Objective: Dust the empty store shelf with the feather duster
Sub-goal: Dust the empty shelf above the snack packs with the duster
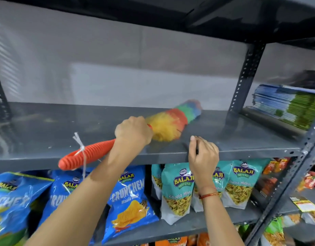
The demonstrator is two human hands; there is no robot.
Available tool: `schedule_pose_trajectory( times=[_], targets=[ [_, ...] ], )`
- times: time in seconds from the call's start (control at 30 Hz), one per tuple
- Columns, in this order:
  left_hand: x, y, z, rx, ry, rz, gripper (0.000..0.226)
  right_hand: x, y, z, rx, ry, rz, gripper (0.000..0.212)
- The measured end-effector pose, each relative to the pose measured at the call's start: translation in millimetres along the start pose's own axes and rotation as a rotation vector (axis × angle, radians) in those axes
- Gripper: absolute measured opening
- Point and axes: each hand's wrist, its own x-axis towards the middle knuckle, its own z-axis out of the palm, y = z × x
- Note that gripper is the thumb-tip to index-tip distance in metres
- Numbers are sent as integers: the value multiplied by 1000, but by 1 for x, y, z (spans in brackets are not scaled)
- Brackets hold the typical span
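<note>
The left hand [133, 130] is wrapped around the orange ribbed handle of the feather duster [172, 121], gripping it close to where the feathers begin, so most of the handle sticks out behind the wrist past the front lip of the shelf [46, 132]. The rainbow feather head lies on the grey shelf surface, pointing back and to the right towards the rear wall. The right hand [203, 157] is curled over the front edge of the shelf just beside the feathers, fingers hooked on the lip, holding on for balance and carrying nothing.

To do this well, I'd say the feathers should stay flat against the metal and travel in long strokes from the back wall to the front edge, then work across to the left, where the whole bare stretch looks untouched from here. The rear corners will want a push of the tip.

A white string [80, 148] tied through the handle end dangles loose and could snag on the shelf edge. The slotted upright post [245, 75] stands at the right, and beyond it a stack of booklets [286, 107] sits on the next bay, so the strokes have to stop short of that. Directly below, blue chip bags [128, 201] and teal snack pouches [178, 190] fill the lower shelf, and dust swept off the front will likely fall on them.
</note>
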Motion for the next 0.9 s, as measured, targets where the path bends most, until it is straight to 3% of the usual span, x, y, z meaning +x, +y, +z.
schedule_pose_trajectory(
  times=[0.2, 0.37, 0.5, 0.67, 0.77, 0.83, 0.9],
  targets=[
    [-17, -74, -14, -25, 55, -236, 50, 1, -2, -4, -12, -27, 7, 47],
    [-42, -96, -13, -58, 100, -131, 56, -5, -38, 3, -8, 9, 0, 44],
    [-64, -82, 2, -161, 1, -59, 57, -10, -81, 12, 139, -3, -100, 39],
    [-68, -91, -4, -171, -90, -142, 56, -24, -95, 17, 174, -46, -142, 37],
    [-66, -106, -22, -23, 98, -254, 55, -25, -96, 15, 202, -43, -100, 35],
    [-70, -111, -32, 92, 264, -229, 53, -25, -100, 12, 230, -40, -69, 34],
    [-74, -109, -34, 85, 293, -192, 54, -27, -104, 10, 255, -40, -65, 34]
  ],
)
